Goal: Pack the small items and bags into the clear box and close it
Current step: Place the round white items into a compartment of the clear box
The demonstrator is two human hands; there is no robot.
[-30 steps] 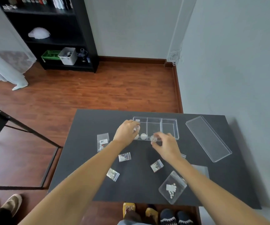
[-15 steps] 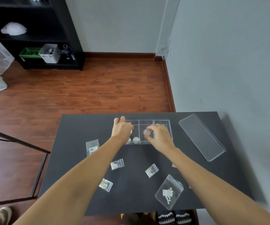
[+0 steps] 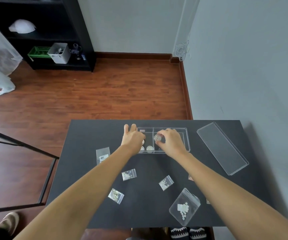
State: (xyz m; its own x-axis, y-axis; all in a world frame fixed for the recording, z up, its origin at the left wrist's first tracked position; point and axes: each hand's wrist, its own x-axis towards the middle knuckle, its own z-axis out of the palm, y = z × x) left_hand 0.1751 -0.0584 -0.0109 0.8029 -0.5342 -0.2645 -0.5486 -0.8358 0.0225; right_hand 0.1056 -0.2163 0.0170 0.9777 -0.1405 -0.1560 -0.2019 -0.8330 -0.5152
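Note:
The clear box (image 3: 187, 135), divided into compartments, lies open at the back of the black table (image 3: 91, 135). My left hand (image 3: 133, 138) rests over its left end, fingers spread, apparently holding nothing. My right hand (image 3: 171, 142) is above the middle compartment, pinching a small round clear jar (image 3: 157, 137). Two more round jars (image 3: 149, 148) sit in the left compartment. Three small zip bags (image 3: 129, 174) (image 3: 165, 182) (image 3: 116, 196), a larger bag with white pieces (image 3: 184, 206) and a labelled bag (image 3: 102, 155) lie on the table. The clear lid (image 3: 222, 147) lies to the right.
The grey wall runs close along the table's right side. A black shelf unit (image 3: 41, 32) stands at the far left on the wooden floor. A black metal frame (image 3: 18, 144) is left of the table. Slippers (image 3: 188, 233) sit under the near edge.
My right hand has carried the round jar from the box's front edge to over the middle compartment. My left hand has moved further over the box's left end. The camera view shifted.

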